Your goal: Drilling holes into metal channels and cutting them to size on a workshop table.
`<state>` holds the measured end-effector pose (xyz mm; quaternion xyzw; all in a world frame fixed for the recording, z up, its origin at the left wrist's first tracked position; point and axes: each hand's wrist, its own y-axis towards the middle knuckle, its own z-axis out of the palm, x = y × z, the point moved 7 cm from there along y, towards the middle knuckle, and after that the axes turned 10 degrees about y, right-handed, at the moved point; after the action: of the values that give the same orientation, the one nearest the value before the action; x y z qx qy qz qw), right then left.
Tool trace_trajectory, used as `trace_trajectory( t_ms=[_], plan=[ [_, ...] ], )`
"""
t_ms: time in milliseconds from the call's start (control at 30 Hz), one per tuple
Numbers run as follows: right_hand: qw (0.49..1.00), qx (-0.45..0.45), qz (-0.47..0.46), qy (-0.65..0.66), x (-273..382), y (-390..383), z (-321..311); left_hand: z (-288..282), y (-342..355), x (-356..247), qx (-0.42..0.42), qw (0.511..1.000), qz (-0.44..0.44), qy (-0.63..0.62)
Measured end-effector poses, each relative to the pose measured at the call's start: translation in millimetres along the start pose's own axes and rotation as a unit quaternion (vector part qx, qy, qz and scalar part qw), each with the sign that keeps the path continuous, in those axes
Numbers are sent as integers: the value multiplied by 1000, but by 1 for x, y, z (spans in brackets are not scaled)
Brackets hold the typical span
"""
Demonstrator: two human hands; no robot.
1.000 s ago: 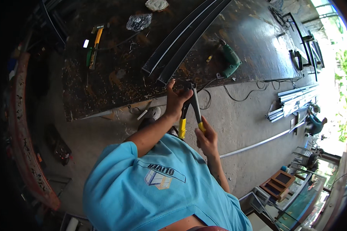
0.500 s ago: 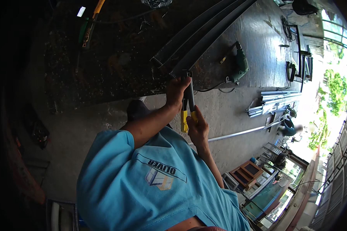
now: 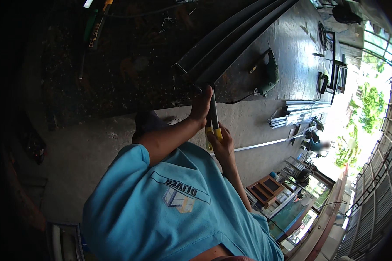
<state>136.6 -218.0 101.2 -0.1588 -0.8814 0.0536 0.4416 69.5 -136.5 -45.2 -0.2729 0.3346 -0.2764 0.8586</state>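
well left of the grip, up on the dark table [image 3: 117, 89], lies a yellow-and-black handle [image 3: 99, 28], out of the way. just beyond and left of the grip, one dark channel [image 3: 214, 42] rests with its end pointing back at the person. the left hand [image 3: 201, 107] is at the near end of a second channel [image 3: 244, 44], thumb upward, perhaps steadying the work — its fingers are hidden, so i cannot tell what they close on. the two-handled tool [image 3: 214, 111] runs from there back toward the body, its head masked by that hand. the right hand [image 3: 224, 146] is wrapped round its yellow grips [image 3: 218, 134], probably low for leverage, the handles close together. right of the grip, a green drill [image 3: 270, 75] lies near the table's edge — within reach; farther right, below, is a bundle of metal lengths [image 3: 298, 113].
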Motion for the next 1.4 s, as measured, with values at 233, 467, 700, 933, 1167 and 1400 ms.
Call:
trace_trajectory(
  t_ms=[233,467,700,933,1167,1400],
  plan=[
    [935,55,325,134,-64,-16,39,12,-8,-1,49,994,-83,43],
    [901,228,321,-185,2,7,12,-6,-3,-3,-8,997,-14,79],
    [890,143,425,82,-16,-11,22,0,-13,-10,-15,993,-116,-8],
    [961,75,259,60,-48,-2,40,12,-23,-18,43,990,-133,-17],
    [922,203,267,-193,46,19,-4,-3,-11,-13,81,992,-92,3],
    [913,125,326,209,-72,-17,31,8,-4,-9,-8,997,-69,-27]
  ],
)
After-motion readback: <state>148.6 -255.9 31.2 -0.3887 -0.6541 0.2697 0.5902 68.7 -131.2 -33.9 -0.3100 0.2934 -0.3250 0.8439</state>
